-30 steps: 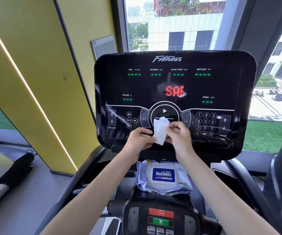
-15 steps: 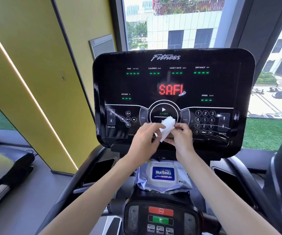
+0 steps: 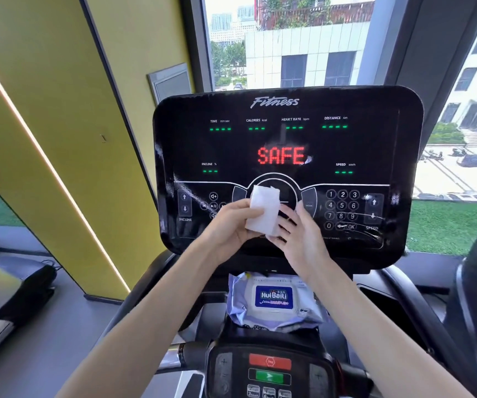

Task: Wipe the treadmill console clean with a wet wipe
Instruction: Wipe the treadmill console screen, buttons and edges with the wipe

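Observation:
A black treadmill console (image 3: 286, 139) stands in front of me, its red display reading SAFE, with pale streaks near the keypad at lower right. A folded white wet wipe (image 3: 263, 209) is held up in front of the round start button. My left hand (image 3: 231, 222) grips the wipe's left edge. My right hand (image 3: 300, 234) touches its lower right side with fingers spread. Whether the wipe touches the console surface I cannot tell.
A pack of wet wipes (image 3: 274, 300) with a blue label lies on the shelf below the console. A lower control panel (image 3: 270, 369) with red and green buttons sits nearest me. A yellow wall (image 3: 59, 110) rises at left, a window behind.
Both hands have lifted slightly, and the wipe has turned from a narrow fold into a wider, flatter rectangle in front of the start button.

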Motion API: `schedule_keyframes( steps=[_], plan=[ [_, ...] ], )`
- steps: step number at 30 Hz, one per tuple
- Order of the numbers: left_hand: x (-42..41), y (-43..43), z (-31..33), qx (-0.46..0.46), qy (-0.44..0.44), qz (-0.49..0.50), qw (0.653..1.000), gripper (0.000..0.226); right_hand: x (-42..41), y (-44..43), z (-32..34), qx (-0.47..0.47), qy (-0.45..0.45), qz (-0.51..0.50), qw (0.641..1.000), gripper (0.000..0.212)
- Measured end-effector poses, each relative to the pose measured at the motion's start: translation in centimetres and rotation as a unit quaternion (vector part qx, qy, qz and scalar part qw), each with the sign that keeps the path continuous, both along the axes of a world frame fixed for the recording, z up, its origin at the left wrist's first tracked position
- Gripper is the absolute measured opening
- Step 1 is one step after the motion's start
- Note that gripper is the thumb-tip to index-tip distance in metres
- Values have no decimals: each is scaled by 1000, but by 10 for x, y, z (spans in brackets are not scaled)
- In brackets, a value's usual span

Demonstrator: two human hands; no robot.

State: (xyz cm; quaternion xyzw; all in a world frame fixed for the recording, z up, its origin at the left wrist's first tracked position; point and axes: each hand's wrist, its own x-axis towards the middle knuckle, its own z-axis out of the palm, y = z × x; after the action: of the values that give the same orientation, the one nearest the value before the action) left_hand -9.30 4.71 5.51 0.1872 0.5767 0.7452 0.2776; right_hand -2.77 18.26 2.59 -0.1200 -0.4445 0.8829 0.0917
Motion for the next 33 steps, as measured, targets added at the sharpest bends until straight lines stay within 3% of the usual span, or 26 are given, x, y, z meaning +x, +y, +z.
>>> schedule_keyframes(
  steps=[3, 7, 10, 13, 18, 21, 23, 25, 28, 31, 33],
  plan=[
    [-4, -3, 3, -45, -4, 9, 999, 9, 2, -1, 0, 27, 25, 50, 998, 43],
    [-6, -5, -2, -103, 38, 53, 993, 7, -1, -5, -1, 98, -31, -14, 995, 18],
    [-4, -6, -8, -201, 156, 56, 966, 14, -2, -7, -3, 148, -78, -15, 986, 21],
    [1, 1, -15, -297, 355, 127, 877, 15, -3, -14, -2, 194, -111, -14, 975, 15],
    [9, 2, -34, -340, 629, 197, 671, 24, -9, -16, 1, 171, -156, -33, 972, 6],
    [12, 2, -40, -335, 693, 166, 616, 25, -4, -13, 9, 121, -139, -38, 982, 15],
    [14, 4, -43, -322, 698, 153, 621, 14, -1, -11, 13, 92, -124, -43, 987, 18],
    [19, 8, -45, -319, 675, 146, 649, 22, 1, -8, 14, 81, -112, -52, 989, 21],
    [19, 13, -46, -342, 657, 133, 659, 26, 3, -5, 12, 74, -96, -72, 990, 25],
    [12, 18, -41, -326, 583, 113, 735, 30, 8, 0, 10, 124, -61, -64, 988, 31],
    [7, 22, -35, -287, 522, 98, 797, 21, 11, 4, 9, 133, -34, -58, 989, 32]
  ],
)
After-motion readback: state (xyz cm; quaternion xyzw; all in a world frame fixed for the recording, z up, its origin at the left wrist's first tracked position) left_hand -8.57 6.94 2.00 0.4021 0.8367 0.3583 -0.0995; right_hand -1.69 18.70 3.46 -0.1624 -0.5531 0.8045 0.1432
